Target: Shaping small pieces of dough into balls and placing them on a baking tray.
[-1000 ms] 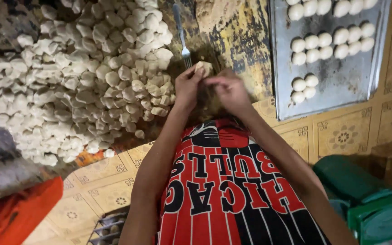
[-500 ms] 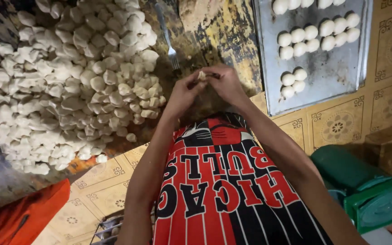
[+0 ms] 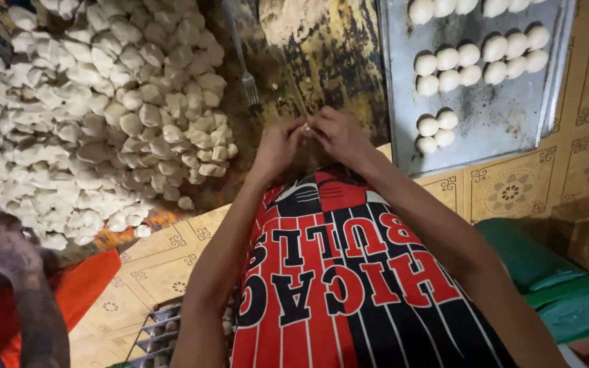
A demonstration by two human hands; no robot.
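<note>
here, dough heap at left, fork beside it. left hand and right hand meet, fingertips pinched together on a small dough piece. tray with dough balls at right.

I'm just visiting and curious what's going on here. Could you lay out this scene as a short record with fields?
left hand: left hand pinching a small dough piece
right hand: right hand pinching the same piece
left of hands: big dough heap
beside heap: fork, lying flat
right of hands: metal tray with rows of round balls
lower left: another person's hand
</note>
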